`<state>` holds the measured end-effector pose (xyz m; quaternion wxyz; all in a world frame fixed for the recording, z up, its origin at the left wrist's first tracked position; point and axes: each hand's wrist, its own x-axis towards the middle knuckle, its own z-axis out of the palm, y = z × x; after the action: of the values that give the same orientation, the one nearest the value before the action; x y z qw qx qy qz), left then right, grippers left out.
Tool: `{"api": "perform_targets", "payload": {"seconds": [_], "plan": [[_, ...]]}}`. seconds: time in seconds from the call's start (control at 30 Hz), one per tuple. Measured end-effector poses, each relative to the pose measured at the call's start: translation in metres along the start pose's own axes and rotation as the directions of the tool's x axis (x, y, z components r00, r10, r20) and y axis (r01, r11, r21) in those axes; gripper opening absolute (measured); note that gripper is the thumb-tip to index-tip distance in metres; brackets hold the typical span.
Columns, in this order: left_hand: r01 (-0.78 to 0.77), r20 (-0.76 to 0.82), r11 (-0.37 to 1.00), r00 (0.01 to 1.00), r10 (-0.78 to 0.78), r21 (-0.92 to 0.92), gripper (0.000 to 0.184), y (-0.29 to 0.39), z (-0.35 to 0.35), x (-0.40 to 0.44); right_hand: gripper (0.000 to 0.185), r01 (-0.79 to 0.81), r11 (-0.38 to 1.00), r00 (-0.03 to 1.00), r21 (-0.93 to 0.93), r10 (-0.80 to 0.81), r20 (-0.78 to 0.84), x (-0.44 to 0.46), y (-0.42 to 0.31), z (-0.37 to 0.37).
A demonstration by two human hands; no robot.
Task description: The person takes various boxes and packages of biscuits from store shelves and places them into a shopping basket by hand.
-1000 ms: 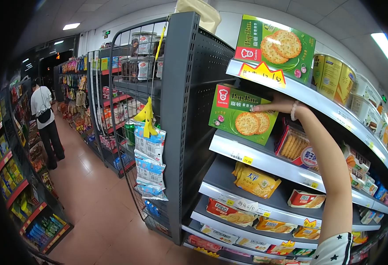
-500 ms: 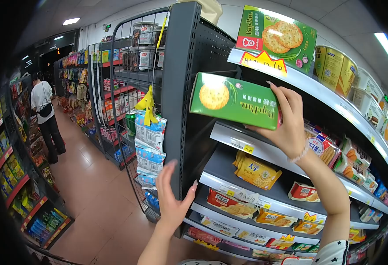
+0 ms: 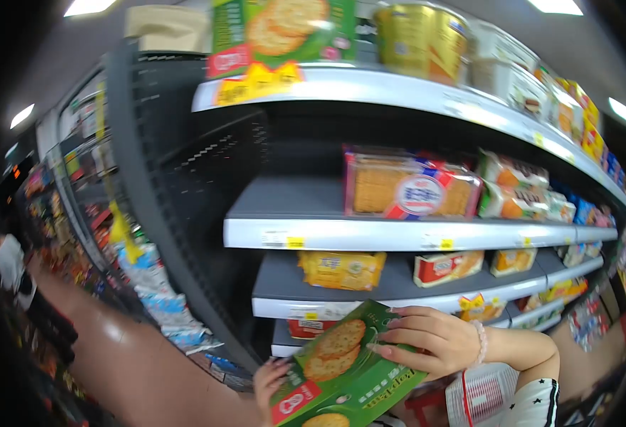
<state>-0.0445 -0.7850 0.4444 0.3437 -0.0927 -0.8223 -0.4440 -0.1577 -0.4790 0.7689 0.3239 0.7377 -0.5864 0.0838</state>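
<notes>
A green box of crackers [image 3: 355, 366] is tilted low in front of me, its printed front with round crackers facing up. My right hand [image 3: 423, 341], with a beaded bracelet at the wrist, lies over the box's upper right edge and grips it. At the left edge, the fingers of my left hand [image 3: 270, 384] are curled on the box; the rest of that hand is partly cut off by the frame. A matching green cracker box [image 3: 277, 35] stands on the top shelf, above a yellow price tag.
The shelf unit [image 3: 370, 233] holds a clear-wrapped biscuit pack [image 3: 412, 186], a yellow biscuit pack [image 3: 341, 270] and gold tins [image 3: 423, 43]. A red-striped clear package [image 3: 480, 395] is below my right forearm. A person in white [image 3: 14, 263] stands in the left aisle.
The box has come down from shelf height to low in front of me and turned to show its front. My left hand has closed on its edge. The view has swung right.
</notes>
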Motion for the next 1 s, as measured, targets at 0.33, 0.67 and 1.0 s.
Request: {"api": "perform_targets", "payload": {"seconds": [0.33,0.67,1.0], "plan": [[-0.142,0.605,0.943,0.736,0.305,-0.302,0.084,0.182,0.213,0.085,0.074,-0.906,0.371,0.352,-0.202,0.928,0.122,-0.264,-0.163,-0.021],[0.008,0.891,0.947,0.343,0.298,-0.32,0.079,0.215,0.462,0.042,0.072,-0.9,-0.353,-0.323,-0.256,0.934,-0.151,-0.403,-0.265,-0.038],[0.007,0.892,0.967,0.384,-0.239,0.256,0.082,0.182,0.587,-0.037,0.081,-0.735,-0.677,-0.64,-0.033,0.71,-0.294,-0.569,-0.268,0.051]]}}
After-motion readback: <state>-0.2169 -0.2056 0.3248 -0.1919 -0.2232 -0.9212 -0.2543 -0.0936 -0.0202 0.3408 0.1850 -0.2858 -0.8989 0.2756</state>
